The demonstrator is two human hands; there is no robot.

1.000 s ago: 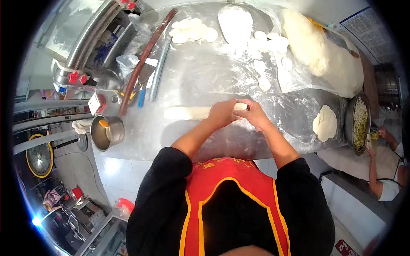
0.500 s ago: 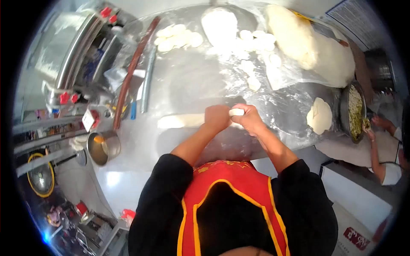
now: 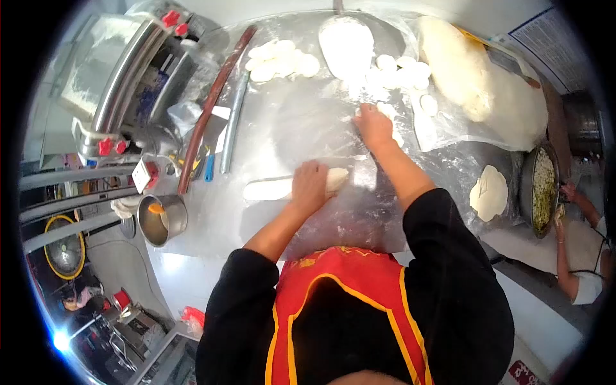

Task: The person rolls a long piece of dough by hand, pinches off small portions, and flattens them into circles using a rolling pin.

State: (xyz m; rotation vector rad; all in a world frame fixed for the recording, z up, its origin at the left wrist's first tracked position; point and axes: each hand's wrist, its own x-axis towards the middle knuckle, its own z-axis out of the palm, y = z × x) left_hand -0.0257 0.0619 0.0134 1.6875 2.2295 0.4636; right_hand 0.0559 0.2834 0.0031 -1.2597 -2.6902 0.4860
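A long pale roll of dough (image 3: 266,189) lies across the floured metal table. My left hand (image 3: 310,185) is closed over it near its right end, and the torn-looking tip (image 3: 337,178) sticks out past my fingers. Further up the table, my right hand (image 3: 375,128) is closed with curled fingers. A bit of white dough shows at its fingertips, though most of it is hidden. Small dough pieces (image 3: 398,136) lie in the flour just right of that hand.
Dough rounds (image 3: 282,61) lie near a brown rolling pin (image 3: 215,109) and a grey rod (image 3: 234,122). Plastic covers a big dough mass (image 3: 475,83). A flat dough sheet (image 3: 489,194) sits beside a filling pan (image 3: 539,186), where another person's hands work. A metal pot (image 3: 163,221) stands left.
My right hand has left the roll's end and moved up the table to the floured pieces. The roll is shorter at its right end. My left hand stays on it.
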